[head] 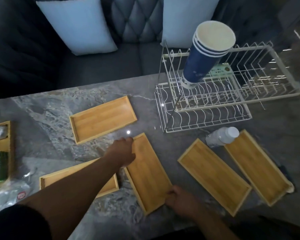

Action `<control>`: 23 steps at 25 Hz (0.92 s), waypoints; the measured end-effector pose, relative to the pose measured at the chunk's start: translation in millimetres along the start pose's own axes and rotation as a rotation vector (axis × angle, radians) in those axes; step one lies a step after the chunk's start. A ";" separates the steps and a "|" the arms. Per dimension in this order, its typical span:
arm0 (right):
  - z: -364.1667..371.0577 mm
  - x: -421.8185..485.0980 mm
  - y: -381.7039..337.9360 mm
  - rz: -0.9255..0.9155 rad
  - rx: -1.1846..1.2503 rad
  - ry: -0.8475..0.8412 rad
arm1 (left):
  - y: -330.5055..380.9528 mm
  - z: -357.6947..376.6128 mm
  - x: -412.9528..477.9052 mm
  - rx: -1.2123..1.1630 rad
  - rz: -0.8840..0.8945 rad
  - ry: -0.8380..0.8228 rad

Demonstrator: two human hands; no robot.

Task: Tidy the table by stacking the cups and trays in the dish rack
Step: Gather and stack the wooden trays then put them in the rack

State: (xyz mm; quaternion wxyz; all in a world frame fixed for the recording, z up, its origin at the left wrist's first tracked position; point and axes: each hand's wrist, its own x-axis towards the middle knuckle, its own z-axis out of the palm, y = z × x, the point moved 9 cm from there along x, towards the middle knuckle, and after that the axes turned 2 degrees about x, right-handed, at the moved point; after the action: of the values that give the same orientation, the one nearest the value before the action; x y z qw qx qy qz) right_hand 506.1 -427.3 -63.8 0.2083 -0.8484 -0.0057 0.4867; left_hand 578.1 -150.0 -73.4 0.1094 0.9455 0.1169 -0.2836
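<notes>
1. We are counting five bamboo trays lying on the table (pixel 47 108) and one stack of cups (pixel 206 54) standing in the dish rack (pixel 215 108).
2. Our left hand (pixel 123 151) and right hand (pixel 178 200) are pinching the middle tray (pixel 149 172) by opposite ends, its long axis running from near edge to far.

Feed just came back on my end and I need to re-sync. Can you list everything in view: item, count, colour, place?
wooden trays: five, light bamboo, flat on the table; the middle one is held at both ends
stacked paper cups: one stack, blue with white rims, standing in the dish rack
dish rack: one, white wire, far right of the table
plastic bottle: one, clear with white cap, lying beside the rack
wooden box: one, at the left edge, contents unclear
table: one, grey marble
cushions: two, pale, on the dark sofa behind
left hand: on the middle tray's far end
right hand: on its near end
</notes>
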 end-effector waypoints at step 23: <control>-13.5 50.9 -176.2 -0.184 0.090 0.287 | -242.4 22.4 -157.6 -0.697 -0.701 0.280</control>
State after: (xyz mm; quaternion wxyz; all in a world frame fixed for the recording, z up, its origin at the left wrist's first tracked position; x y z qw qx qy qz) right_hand 578.1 -260.3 -36.5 0.2883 -0.8949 -0.0316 0.3391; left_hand 370.2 48.8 -37.1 0.2996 0.7858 0.5280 -0.1180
